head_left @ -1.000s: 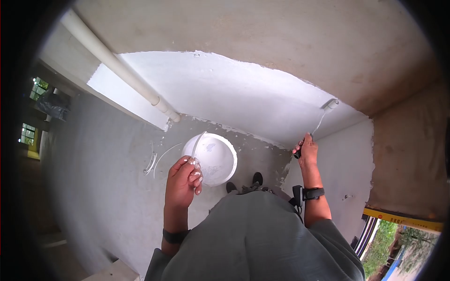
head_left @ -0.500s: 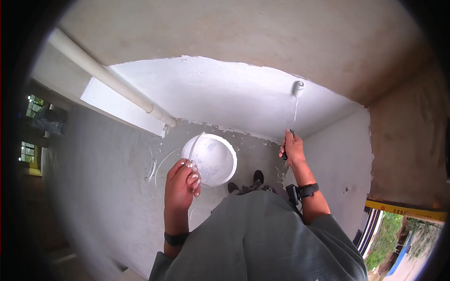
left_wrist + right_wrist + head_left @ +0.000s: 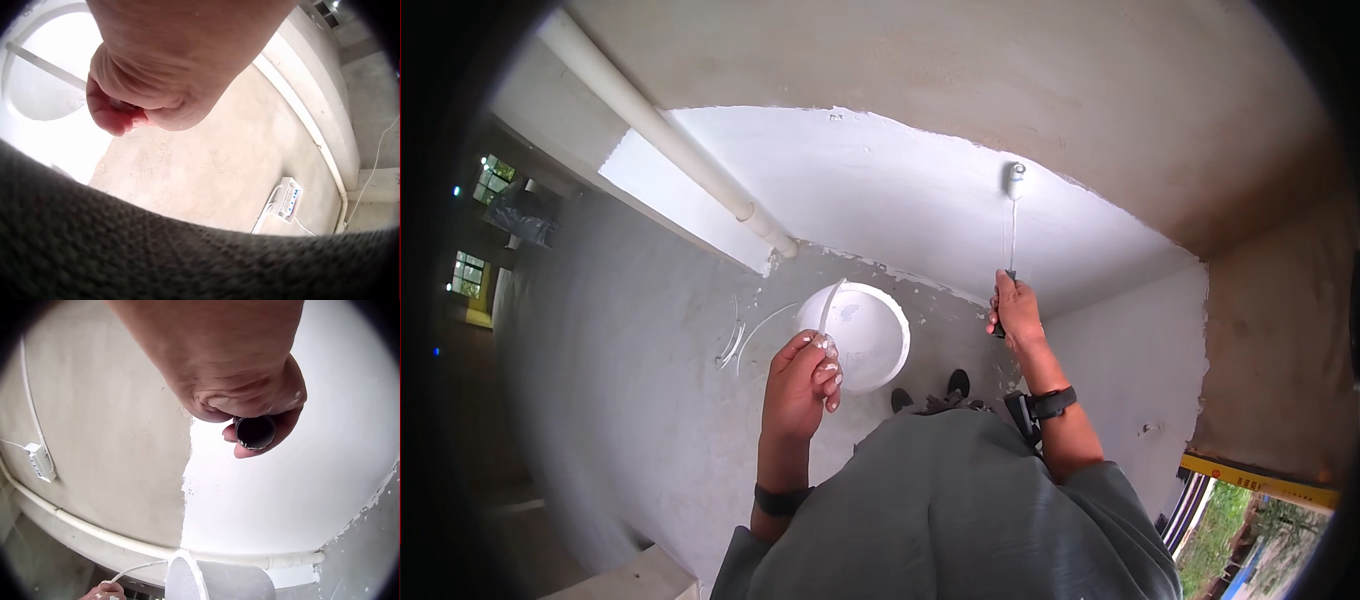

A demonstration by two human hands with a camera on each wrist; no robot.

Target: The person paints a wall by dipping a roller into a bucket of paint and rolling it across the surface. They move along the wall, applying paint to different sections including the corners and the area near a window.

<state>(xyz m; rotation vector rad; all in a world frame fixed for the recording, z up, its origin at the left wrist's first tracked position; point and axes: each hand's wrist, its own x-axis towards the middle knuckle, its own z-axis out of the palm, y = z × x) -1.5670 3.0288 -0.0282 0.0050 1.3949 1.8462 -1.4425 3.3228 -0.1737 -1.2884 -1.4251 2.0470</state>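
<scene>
In the head view my left hand [image 3: 798,392], spotted with white paint, holds the curved handle [image 3: 832,306] of a white bucket [image 3: 900,330]. Pale residue coats the inside of the bucket. My right hand [image 3: 1018,312] grips the dark handle of a small paint roller [image 3: 1017,184] farther right. The roller head lies against the white-painted wall, just under the upper edge of the paint. From the right wrist, the hollow butt end of the roller handle [image 3: 255,432] shows below the curled fingers. The left wrist view has the bucket handle [image 3: 47,65] running into my fist.
A pale pipe [image 3: 670,140] runs down the wall to the floor on the left. Thin white strips [image 3: 735,340] lie on the grey floor [image 3: 650,400]. My shoes [image 3: 958,383] stand close below the bucket. A white box [image 3: 287,200] with cables is fixed to the bare wall.
The roller has swept left along the upper part of the painted wall, my right hand moving with it. My left hand keeps its hold on the bucket handle. The head view has shifted slightly.
</scene>
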